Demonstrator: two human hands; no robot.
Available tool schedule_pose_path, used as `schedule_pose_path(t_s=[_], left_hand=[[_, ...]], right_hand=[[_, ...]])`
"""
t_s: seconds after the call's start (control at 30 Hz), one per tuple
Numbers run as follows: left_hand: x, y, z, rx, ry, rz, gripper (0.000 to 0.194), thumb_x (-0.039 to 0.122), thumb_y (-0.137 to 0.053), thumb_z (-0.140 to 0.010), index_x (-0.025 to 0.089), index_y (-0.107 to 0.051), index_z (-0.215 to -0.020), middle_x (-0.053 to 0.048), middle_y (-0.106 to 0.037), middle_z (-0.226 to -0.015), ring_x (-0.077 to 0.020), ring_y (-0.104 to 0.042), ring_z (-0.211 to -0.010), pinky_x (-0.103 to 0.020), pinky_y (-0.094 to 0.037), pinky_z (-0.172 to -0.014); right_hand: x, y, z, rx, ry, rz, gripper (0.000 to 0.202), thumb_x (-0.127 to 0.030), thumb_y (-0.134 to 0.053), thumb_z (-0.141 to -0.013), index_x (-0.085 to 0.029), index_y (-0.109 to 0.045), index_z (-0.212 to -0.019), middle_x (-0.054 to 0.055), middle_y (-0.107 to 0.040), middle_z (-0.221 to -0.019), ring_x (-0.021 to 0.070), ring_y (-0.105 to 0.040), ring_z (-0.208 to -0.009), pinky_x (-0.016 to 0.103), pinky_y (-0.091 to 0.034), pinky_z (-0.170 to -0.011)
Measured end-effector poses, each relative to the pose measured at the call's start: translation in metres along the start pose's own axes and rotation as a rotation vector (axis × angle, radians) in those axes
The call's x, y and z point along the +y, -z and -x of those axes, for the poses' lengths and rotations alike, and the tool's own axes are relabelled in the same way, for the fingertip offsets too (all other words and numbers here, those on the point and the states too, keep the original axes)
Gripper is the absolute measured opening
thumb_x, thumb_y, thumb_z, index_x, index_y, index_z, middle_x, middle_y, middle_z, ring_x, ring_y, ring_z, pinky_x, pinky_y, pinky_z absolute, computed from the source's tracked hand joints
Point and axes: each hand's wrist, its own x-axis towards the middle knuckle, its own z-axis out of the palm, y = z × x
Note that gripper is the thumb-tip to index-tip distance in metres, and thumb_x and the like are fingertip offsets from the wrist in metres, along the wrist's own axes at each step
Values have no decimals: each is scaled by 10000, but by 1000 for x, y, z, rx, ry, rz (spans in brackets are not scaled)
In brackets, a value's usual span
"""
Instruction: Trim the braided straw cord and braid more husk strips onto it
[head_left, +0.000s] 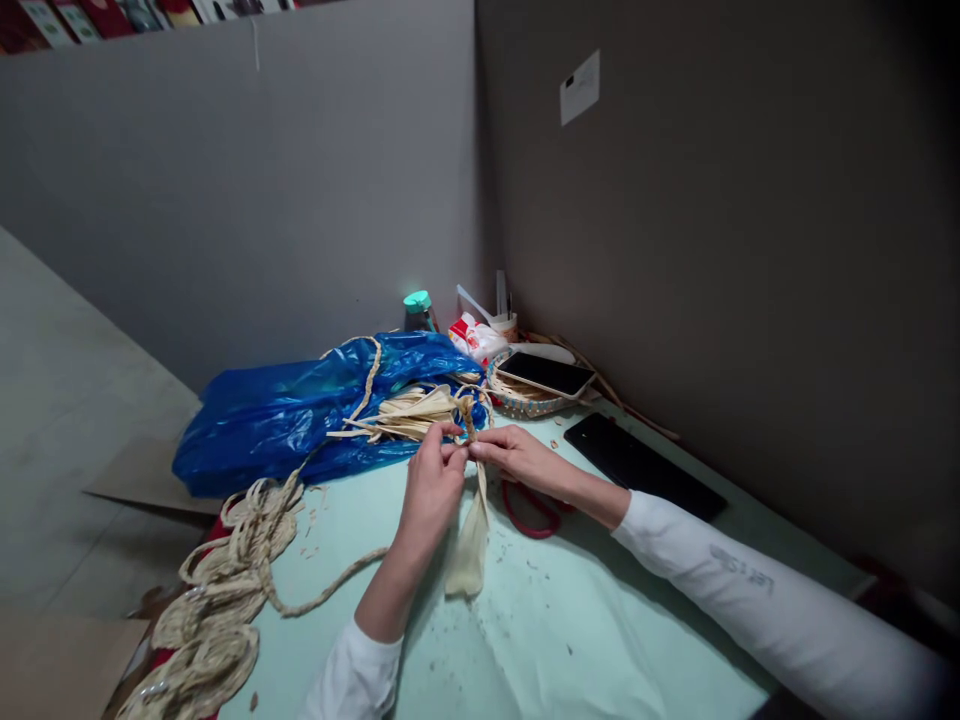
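My left hand (439, 475) and my right hand (517, 455) meet at the middle of the table, fingertips pinched on a braided cord (468, 412) of pale dried husk. Above the fingers the braid stands up; below them a wide, flat husk strip (468, 555) hangs toward me. Just behind lies a bundle of loose husk strips (409, 412) on a blue plastic bag (262, 415). Red scissors handles (536, 520) show partly beneath my right hand. To the left, coils of finished braid (217, 610) lie along the table edge.
A woven basket (525, 405) carries a phone (547, 374) at the back right. Beside it lies a flat black object (637, 465). A jar with a green lid (418, 305) and a cup of tools (505, 325) stand near the grey partitions (337, 180). Husk scraps dot the green tabletop (585, 640).
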Motion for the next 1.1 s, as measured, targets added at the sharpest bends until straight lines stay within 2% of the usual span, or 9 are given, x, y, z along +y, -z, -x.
schedule_pose_path(t_s=[0.13,0.37,0.53,0.63,0.7,0.8,0.9,1.0,1.1], left_hand=[[10,3,3,19,-122,-356,134,160,-513,-816,218,-605,-894,-30,-685,-736,-201,-612,-682,-273,-373,-652],[25,2,7,39,-126,-459,199,123,-490,-833,214,-614,-959,-89,-744,-864,-255,-666,-750,-303,-386,-679],[17,5,4,109,-103,-361,175,202,-569,-816,199,-628,-981,-62,-738,-768,-227,-676,-704,-279,-418,-654],[14,9,1,94,-107,-384,116,211,-555,-818,194,-669,-831,-25,-704,-673,-191,-637,-638,-264,-413,-632],[14,10,0,71,-118,-393,156,207,-544,-824,188,-672,-735,-20,-697,-671,-176,-617,-636,-260,-409,-632],[13,5,3,88,-138,-373,153,216,-566,-832,179,-669,-725,-17,-695,-680,-165,-608,-635,-255,-422,-633],[11,-7,13,158,-322,-482,147,181,-550,-865,169,-672,-784,-36,-704,-749,-169,-626,-677,-260,-440,-654],[3,-24,25,227,-662,-838,207,71,-484,-872,142,-663,-796,-66,-663,-731,-190,-613,-673,-287,-427,-633],[-4,-35,32,255,-861,-1096,248,-22,-464,-826,124,-652,-756,-67,-613,-662,-201,-569,-603,-308,-403,-575]], right_hand=[[1,0,-2,26,78,114,296,-355,-481,-907,-158,-656,-773,-15,-540,-684,133,-447,-671,238,-342,-623],[-1,0,-2,34,171,57,290,-346,-477,-930,-173,-699,-860,10,-657,-848,164,-539,-784,263,-369,-745],[-2,6,-2,115,173,99,305,-383,-510,-917,-170,-702,-814,25,-607,-827,170,-508,-814,274,-359,-776],[-4,9,-1,135,98,-6,304,-405,-539,-890,-154,-690,-808,2,-545,-734,134,-448,-683,253,-339,-664],[-6,9,1,157,24,-96,321,-422,-568,-860,-146,-647,-717,-28,-443,-621,106,-350,-582,243,-275,-567],[-8,8,3,189,-55,-178,335,-420,-623,-807,-147,-585,-617,-49,-349,-557,87,-254,-539,247,-194,-520],[-9,4,4,214,-82,-256,302,-391,-661,-764,-137,-608,-610,-43,-396,-558,85,-260,-545,253,-184,-523],[-7,0,3,210,-117,-368,288,-386,-689,-728,-127,-639,-611,-44,-398,-537,82,-244,-540,258,-171,-519],[-2,-3,3,208,-188,-472,281,-388,-727,-685,-110,-707,-716,-49,-412,-522,73,-226,-516,256,-138,-506]])
